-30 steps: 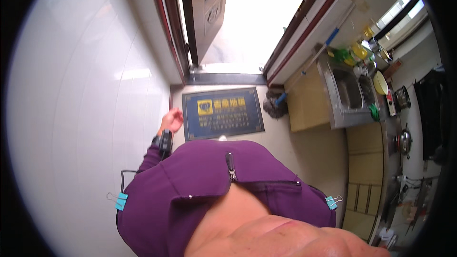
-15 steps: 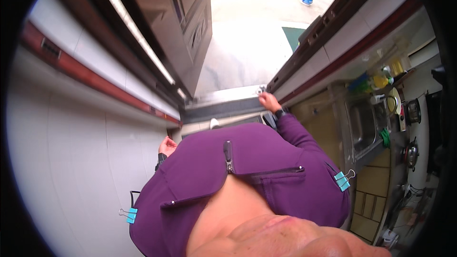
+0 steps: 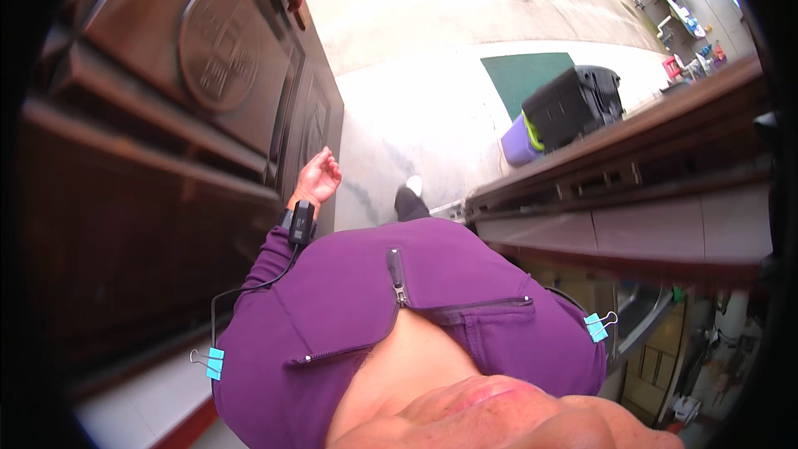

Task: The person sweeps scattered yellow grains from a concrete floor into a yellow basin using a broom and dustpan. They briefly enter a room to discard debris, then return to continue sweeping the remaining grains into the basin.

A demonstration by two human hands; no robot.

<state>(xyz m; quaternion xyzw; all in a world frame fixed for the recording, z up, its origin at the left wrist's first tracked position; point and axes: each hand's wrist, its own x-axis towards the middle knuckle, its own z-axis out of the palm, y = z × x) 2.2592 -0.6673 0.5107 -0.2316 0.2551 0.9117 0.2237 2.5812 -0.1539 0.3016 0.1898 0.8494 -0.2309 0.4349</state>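
I've got the left hand (image 3: 320, 176) loosely curled, looks empty, near the brown door (image 3: 270, 129) on the left; right hand's out of view, can't tell. Careless swing left could bang knuckles.

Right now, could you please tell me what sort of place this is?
Apparently a doorway onto an outdoor yard: a dark panelled door stands open, with a green mat and purple container outside.
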